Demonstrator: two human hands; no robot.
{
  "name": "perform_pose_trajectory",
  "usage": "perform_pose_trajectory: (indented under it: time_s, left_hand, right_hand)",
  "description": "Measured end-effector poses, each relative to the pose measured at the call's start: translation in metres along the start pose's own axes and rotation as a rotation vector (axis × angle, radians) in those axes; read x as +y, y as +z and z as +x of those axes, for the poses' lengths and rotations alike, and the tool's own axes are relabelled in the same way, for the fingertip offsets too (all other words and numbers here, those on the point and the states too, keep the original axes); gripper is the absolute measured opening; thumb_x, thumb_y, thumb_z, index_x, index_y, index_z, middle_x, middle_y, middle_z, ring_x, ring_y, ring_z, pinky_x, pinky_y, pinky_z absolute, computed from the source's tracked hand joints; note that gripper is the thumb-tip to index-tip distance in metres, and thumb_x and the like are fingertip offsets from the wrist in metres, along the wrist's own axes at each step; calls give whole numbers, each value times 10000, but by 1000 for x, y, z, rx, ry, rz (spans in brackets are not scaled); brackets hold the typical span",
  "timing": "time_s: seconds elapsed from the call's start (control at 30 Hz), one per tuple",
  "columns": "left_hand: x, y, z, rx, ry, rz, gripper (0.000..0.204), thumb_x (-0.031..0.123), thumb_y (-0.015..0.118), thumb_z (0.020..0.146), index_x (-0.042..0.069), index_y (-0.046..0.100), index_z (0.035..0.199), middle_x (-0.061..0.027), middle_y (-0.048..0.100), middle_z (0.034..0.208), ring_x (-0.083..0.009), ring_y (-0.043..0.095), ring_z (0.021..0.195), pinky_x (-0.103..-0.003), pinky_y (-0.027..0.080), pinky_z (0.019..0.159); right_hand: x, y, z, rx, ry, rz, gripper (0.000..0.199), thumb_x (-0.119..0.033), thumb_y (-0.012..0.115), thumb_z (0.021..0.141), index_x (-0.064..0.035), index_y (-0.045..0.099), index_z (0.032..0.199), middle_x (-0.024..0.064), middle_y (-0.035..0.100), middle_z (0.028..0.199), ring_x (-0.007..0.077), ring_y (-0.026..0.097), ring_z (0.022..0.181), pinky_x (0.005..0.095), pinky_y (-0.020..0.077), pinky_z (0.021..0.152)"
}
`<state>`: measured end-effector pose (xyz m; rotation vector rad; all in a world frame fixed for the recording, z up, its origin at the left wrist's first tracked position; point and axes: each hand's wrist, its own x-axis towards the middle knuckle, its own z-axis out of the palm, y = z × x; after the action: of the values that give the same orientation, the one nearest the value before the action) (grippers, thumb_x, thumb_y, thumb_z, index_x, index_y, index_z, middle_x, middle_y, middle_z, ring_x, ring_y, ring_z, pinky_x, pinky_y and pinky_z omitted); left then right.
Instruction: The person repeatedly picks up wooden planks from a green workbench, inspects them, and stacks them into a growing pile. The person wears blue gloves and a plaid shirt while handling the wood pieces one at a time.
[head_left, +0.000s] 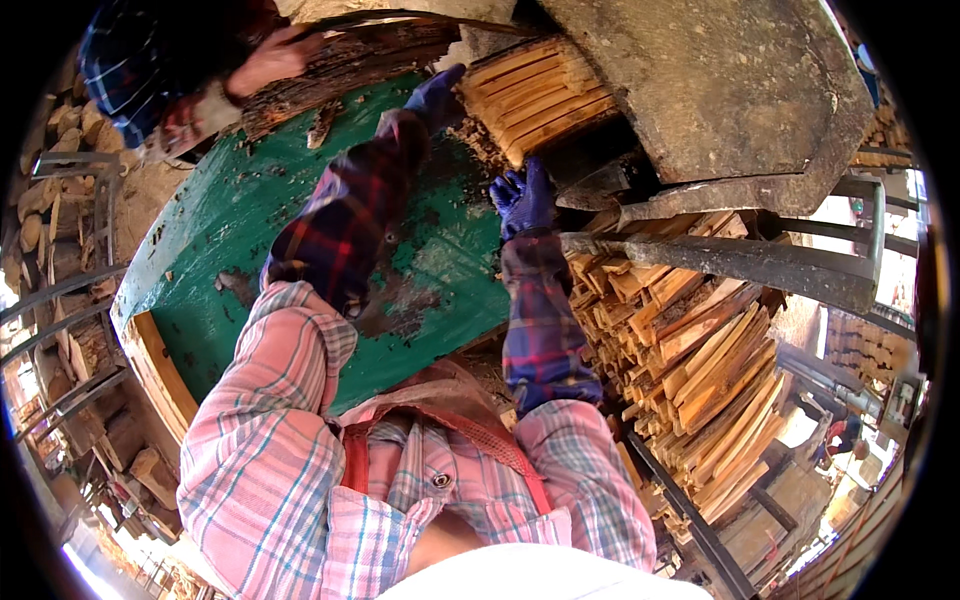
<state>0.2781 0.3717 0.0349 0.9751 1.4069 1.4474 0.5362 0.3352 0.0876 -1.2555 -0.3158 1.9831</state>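
Note:
Both my hands wear blue gloves, with dark plaid sleeve covers above them. My left hand [437, 97] reaches to the far side of the green surface, fingers stretched out beside the left end of a block of pale wooden slats [540, 92]. Whether it touches the slats I cannot tell. Just below the near corner of the slats is my right hand [526, 198], palm showing and fingers apart, holding nothing. The slats lie side by side next to a large worn metal plate [720, 80].
A co-worker's bare hand [272, 65] is by a rough bark-covered slab [350, 65] at the far left. Bark scraps litter the green table [240, 300]. Many split sticks [710, 370] are piled at the right, below a metal bar [730, 265]. Logs [155, 475] lie at left.

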Motion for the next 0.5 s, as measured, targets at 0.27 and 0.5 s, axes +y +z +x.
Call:
perform_pose_trajectory:
  time_s: [0.27, 0.5]
  left_hand:
    - [45, 23, 10, -303, -256, -103, 584, 196, 758, 747, 55, 504, 1253, -92, 625, 1018, -179, 623, 862, -324, 524, 755]
    - [68, -68, -121, 18, -566, 49, 457, 267, 640, 847, 86, 500, 1242, -121, 590, 911, -207, 609, 758, -315, 531, 645]
  right_hand:
    - [7, 6, 28, 121, -350, 55, 347, -351, 667, 821, -144, 535, 1066, 23, 565, 915, 151, 539, 711, 310, 492, 601]
    - [86, -87, -60, -356, 107, -66, 346, -297, 640, 823, -76, 546, 1073, 23, 604, 828, 109, 557, 612, 272, 431, 513]
